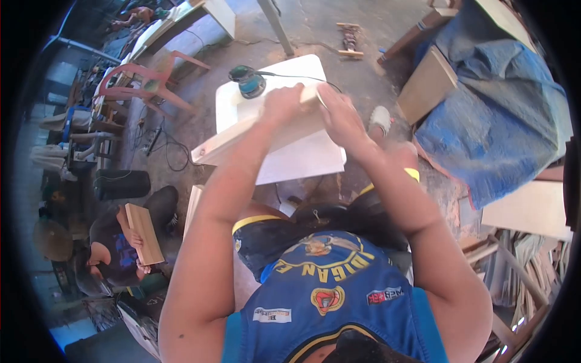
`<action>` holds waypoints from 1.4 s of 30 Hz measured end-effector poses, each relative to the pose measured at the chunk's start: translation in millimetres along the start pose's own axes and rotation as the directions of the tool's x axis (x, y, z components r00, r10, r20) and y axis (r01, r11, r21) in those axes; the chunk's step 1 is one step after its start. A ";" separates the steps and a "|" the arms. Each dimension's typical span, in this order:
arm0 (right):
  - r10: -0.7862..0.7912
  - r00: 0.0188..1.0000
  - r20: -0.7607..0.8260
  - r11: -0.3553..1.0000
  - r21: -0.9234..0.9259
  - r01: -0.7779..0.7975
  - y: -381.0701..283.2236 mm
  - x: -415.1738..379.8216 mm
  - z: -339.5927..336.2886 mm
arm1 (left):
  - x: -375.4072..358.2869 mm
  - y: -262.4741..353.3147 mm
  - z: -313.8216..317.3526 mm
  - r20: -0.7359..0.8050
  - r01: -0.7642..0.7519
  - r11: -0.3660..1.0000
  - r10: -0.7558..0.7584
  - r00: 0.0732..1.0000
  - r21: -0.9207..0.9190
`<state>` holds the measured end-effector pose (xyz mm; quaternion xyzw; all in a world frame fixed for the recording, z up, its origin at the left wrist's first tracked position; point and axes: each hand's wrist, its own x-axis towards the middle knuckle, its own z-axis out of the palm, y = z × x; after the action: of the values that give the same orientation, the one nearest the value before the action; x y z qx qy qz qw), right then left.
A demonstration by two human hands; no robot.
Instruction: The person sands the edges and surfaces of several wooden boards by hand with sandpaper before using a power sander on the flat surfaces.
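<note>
A long pale wooden piece (242,134) lies slanted over a white stool-like table (290,68), its left end jutting past the table's edge. My left hand (282,103) is closed round the piece near its upper right part. At the piece's right end, my right hand (340,113) presses against the wood, its fingers close together. A teal and black power sander (248,83) stands on the white table just left of my left hand, its cord running right behind both hands.
A co-worker at the lower left holds a wooden board (144,233). A pink plastic chair (154,85) stands at the upper left. Blue tarpaulin (484,115) and a leaning panel (428,85) are on the right. Cables (172,148) lie on the floor.
</note>
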<state>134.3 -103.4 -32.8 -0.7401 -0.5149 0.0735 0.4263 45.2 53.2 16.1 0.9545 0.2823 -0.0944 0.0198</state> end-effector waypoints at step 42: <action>-0.047 0.993 -0.108 0.999 0.009 0.048 9.1 15.2 22.0 | -12.4 13.0 2.3 -0.029 0.014 0.999 -0.015 0.999 -0.034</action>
<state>135.6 -79.6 -47.9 -0.7280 -0.5081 0.0264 0.4595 41.6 35.5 16.0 0.9532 0.2910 -0.0761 0.0309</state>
